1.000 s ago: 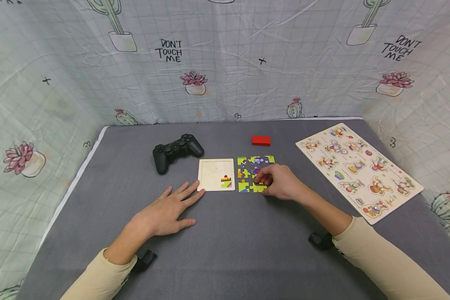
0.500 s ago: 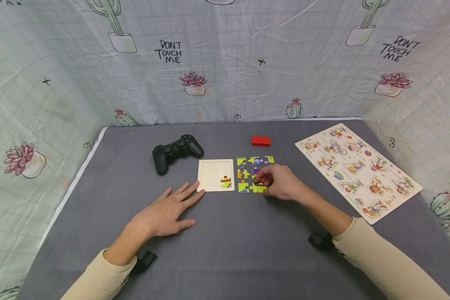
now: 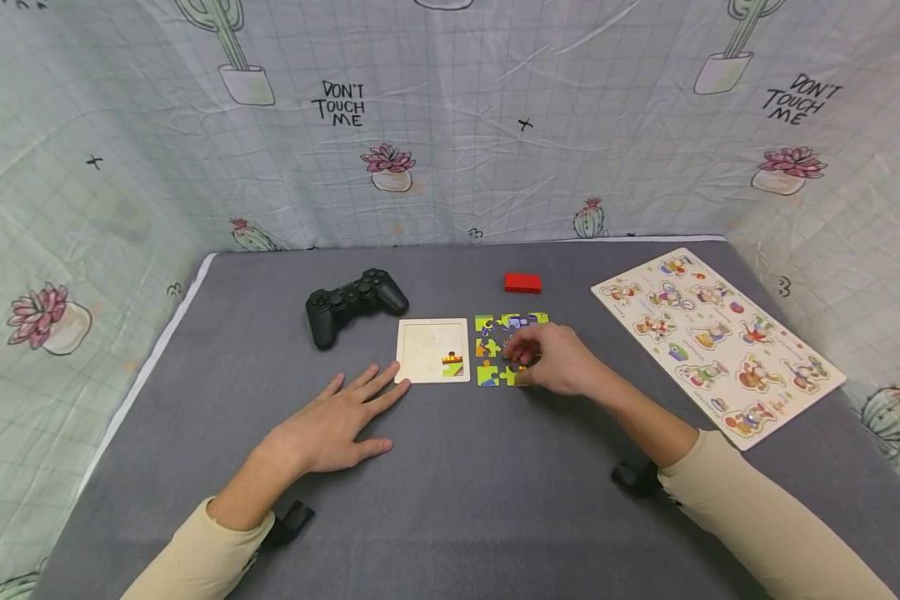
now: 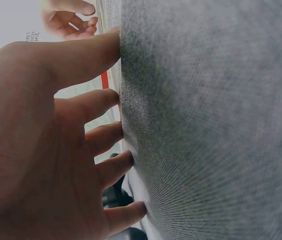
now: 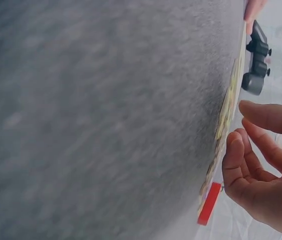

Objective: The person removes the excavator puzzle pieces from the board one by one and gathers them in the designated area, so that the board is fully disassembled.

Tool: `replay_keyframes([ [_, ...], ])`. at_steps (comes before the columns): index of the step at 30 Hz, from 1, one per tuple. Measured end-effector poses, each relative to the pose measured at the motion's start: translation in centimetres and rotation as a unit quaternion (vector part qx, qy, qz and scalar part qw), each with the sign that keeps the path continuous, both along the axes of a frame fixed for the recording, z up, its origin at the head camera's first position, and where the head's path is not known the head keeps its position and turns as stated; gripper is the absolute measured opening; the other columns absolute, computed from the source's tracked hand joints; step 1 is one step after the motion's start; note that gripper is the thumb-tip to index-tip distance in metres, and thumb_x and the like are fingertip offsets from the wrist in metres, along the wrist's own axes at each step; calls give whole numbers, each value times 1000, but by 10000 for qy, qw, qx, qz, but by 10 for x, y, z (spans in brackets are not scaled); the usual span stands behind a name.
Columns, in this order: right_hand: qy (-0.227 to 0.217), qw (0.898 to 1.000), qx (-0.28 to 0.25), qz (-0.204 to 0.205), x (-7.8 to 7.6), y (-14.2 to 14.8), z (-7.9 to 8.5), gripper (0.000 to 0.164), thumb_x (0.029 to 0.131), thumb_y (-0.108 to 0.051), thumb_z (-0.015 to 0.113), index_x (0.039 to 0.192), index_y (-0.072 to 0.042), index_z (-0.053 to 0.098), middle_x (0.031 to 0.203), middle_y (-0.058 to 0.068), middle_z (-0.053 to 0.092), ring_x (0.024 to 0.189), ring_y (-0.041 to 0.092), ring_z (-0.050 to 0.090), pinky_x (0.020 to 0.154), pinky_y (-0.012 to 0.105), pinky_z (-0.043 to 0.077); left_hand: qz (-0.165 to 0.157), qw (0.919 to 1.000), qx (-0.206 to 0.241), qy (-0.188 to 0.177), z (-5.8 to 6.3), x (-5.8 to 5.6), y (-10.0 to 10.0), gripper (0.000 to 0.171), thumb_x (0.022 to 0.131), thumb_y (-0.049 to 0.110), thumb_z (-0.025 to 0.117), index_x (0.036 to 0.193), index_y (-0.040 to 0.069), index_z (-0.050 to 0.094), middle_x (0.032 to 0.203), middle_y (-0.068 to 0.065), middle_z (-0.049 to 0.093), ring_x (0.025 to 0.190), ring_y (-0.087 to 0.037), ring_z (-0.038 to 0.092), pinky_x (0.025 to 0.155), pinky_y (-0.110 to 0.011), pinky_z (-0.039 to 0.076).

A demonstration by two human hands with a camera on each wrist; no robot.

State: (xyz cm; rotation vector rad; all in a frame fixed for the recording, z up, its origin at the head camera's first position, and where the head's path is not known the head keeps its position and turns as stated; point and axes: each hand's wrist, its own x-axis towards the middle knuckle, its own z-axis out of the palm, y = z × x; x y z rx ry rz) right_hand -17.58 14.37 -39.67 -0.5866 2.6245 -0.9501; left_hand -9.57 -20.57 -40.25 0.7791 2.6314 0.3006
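My left hand (image 3: 330,429) rests with spread fingers on the grey cloth, fingertips at the lower left corner of a wooden puzzle tray (image 3: 420,342). A puzzle piece (image 3: 452,364) with a red-and-yellow picture lies in the tray's lower right part. To the right, several green and purple puzzle pieces (image 3: 487,347) are laid out in rows. My right hand (image 3: 558,358) is over them, thumb and fingers curled about a puzzle piece (image 3: 513,363) mostly hidden beneath the fingers. In the right wrist view the right hand (image 5: 266,165) shows thumb and index tips close together.
A black game controller (image 3: 354,304) lies behind the left hand. A red block (image 3: 522,283) sits behind the loose pieces. At the right is a large wooden board (image 3: 720,346) with animal pictures. Patterned cloth (image 3: 450,167) hangs round the table's back and sides.
My right hand has shifted slightly left and back over the loose pieces, and the piece under its fingers appears to have moved with it. My left hand has stayed in place.
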Motion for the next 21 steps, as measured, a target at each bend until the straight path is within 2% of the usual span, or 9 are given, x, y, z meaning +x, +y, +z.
replay_keyframes([
  [11, -23, 9996, -151, 217, -6, -31, 4, 30, 83, 1, 82, 111, -6, 78, 104, 8, 75, 88, 19, 65, 76, 29, 55, 24, 10000, -48, -14, 0, 0, -1, 84, 100, 48, 67, 168, 25, 24, 177, -1, 9, 162, -34, 14, 124, -72, 16],
  [21, 40, 9991, 47, 421, -13, -61, 3, 36, 79, -2, 86, 113, -10, 79, 99, 4, 73, 88, 16, 63, 75, 27, 52, 0, 10000, -28, 38, 0, 0, 0, 82, 100, 49, 66, 167, 25, 25, 177, -2, 11, 162, -35, 15, 123, -72, 18],
])
